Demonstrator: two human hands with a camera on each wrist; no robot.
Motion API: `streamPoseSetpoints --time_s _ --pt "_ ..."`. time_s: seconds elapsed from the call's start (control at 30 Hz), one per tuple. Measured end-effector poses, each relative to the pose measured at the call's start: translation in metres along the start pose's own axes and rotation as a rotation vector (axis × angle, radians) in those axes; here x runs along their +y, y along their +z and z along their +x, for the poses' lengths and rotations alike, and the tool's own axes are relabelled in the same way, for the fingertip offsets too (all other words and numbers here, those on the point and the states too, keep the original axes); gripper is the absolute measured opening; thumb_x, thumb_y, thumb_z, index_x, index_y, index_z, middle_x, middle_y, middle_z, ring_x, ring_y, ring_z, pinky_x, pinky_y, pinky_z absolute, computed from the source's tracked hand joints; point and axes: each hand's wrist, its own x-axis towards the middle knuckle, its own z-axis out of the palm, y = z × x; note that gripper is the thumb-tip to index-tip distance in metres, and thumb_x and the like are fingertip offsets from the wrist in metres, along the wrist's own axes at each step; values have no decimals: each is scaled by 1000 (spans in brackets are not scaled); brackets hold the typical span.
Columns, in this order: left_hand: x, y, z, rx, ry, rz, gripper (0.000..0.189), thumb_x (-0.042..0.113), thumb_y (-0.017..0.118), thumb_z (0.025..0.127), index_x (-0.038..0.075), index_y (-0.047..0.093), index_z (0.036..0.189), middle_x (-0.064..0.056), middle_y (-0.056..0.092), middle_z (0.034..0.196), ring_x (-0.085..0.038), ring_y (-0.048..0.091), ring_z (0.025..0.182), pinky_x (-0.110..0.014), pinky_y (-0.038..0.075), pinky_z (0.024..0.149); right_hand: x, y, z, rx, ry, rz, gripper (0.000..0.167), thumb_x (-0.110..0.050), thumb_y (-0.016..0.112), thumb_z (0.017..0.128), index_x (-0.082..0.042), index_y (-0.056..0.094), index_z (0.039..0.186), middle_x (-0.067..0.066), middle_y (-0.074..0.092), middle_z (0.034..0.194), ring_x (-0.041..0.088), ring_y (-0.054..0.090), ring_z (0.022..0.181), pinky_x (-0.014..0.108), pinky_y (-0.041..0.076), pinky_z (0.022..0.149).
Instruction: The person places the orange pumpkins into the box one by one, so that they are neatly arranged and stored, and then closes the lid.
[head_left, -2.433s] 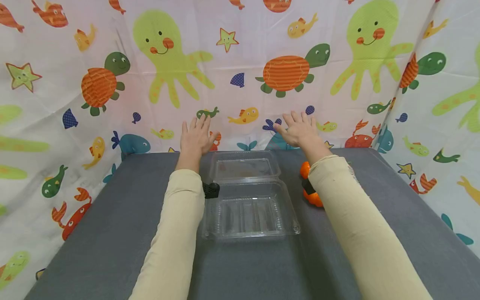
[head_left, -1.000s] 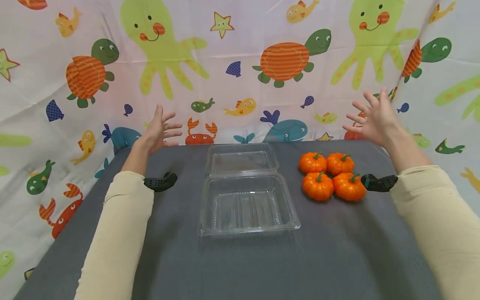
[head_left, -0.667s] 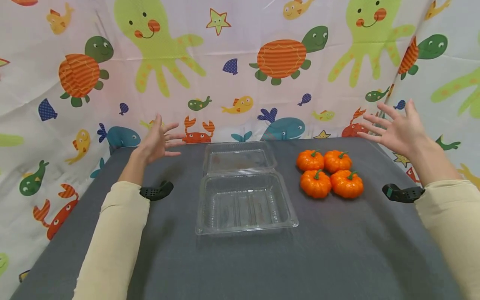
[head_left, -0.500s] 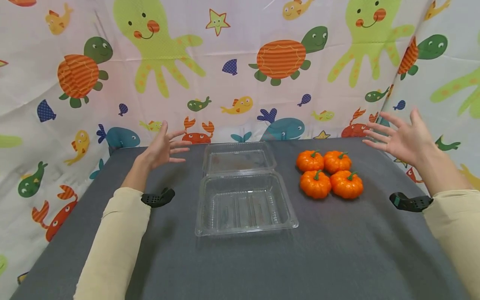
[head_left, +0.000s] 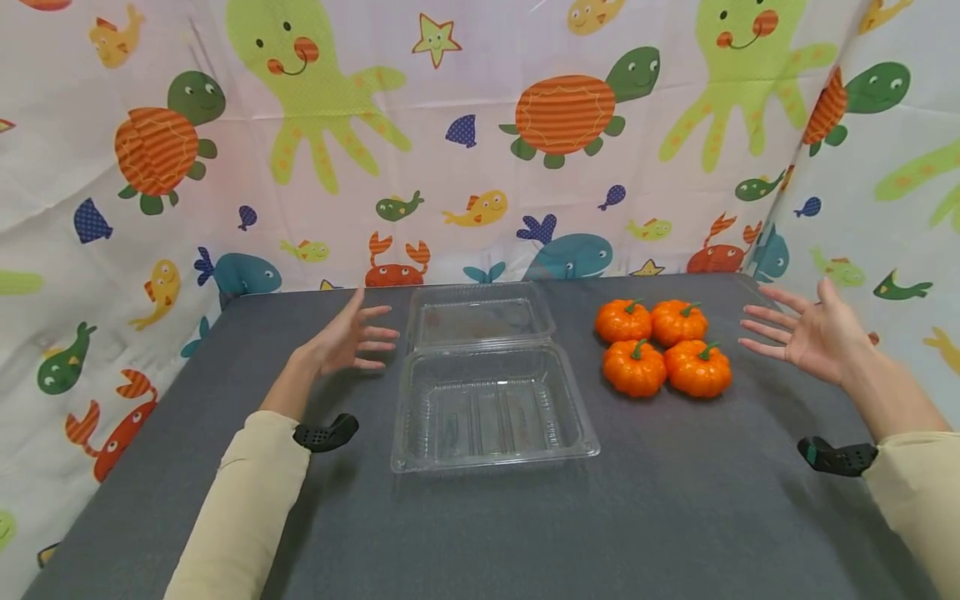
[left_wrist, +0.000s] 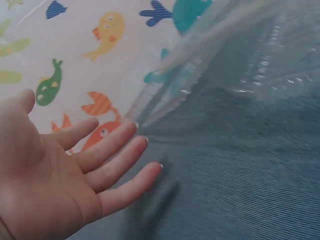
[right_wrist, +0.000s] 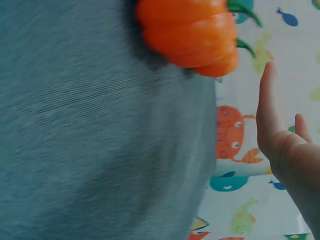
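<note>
A clear plastic clamshell container lies with its lid raised back, in the middle of the grey table. To its right several small orange pumpkins with green stems sit in a tight cluster. My left hand hovers left of the container, fingers spread and holding nothing; the left wrist view shows its palm with the container's edge beyond. My right hand is held to the right of the pumpkins, fingers extended and touching nothing. In the right wrist view the nearest pumpkin appears close to that hand.
The grey table meets a cloth backdrop printed with sea animals, which also runs along both sides. A black strap device sits at the left wrist, another black device at the right.
Both hands were stretched forward over the far side, then moved apart, uncovering the pumpkins. Since then they have lowered, the left shifting toward the container. Container and pumpkins stay put.
</note>
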Motion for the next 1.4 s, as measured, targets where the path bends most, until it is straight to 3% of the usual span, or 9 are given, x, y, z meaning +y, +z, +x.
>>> streamPoseSetpoints --time_s 0.13,0.3,0.5,0.6,0.7,0.93,1.13,1.3,1.4 --pt "-12 4 4 -5 -6 24 86 70 18 92 12 9 154 -30 33 144 -44 35 131 -53 43 94 10 -11 0 -53 37 -44 62 -58 35 95 -9 61 124 15 60 120 34 55 112 57 34 101" --pt "-24 8 7 -5 -18 37 82 68 21 94 14 10 154 -28 36 142 -42 38 129 -49 46 92 21 -19 2 -28 99 -164 61 -54 26 99 -11 64 119 11 61 117 30 57 109 55 41 95" --pt "-30 18 9 -6 23 64 75 62 22 97 18 7 155 -26 36 143 -41 39 128 -50 45 93 31 -12 5 147 159 -390 46 -47 29 101 -23 67 113 2 57 117 22 58 102 52 45 92" --pt "-32 24 9 7 55 78 67 55 26 100 21 6 155 -25 39 141 -40 41 127 -50 46 92 37 -7 8 243 196 -524 35 -42 34 102 -32 66 109 5 39 132 17 58 99 52 45 92" --pt "-32 29 10 4 84 82 63 46 33 103 20 8 154 -25 40 140 -40 44 124 -50 47 90 42 -6 11 273 225 -596 26 -35 37 103 -36 62 111 6 18 142 13 57 99 52 44 93" --pt "-33 37 10 -74 93 62 63 31 47 102 18 14 154 -24 42 140 -36 46 123 -49 47 90 46 -8 14 271 247 -691 26 -22 43 103 -31 43 128 -1 26 135 9 56 102 49 45 94" --pt "-36 40 11 -144 130 16 59 17 48 101 10 20 152 -24 43 140 -35 46 124 -49 46 92 47 -8 13 230 267 -732 28 -17 45 102 -36 49 122 -4 30 133 7 56 106 47 44 95" --pt "-39 42 12 -162 175 -3 55 16 46 102 4 22 151 -23 43 141 -34 46 126 -49 46 92 47 -9 13 185 280 -777 31 -16 44 103 -38 48 124 -3 24 138 4 53 109 44 43 97" --pt "-40 44 12 -166 184 -14 55 16 44 103 3 22 151 -22 41 143 -33 45 126 -49 46 92 46 -11 12 142 284 -780 33 -15 43 103 -38 47 125 -8 34 136 5 52 111 42 44 96"
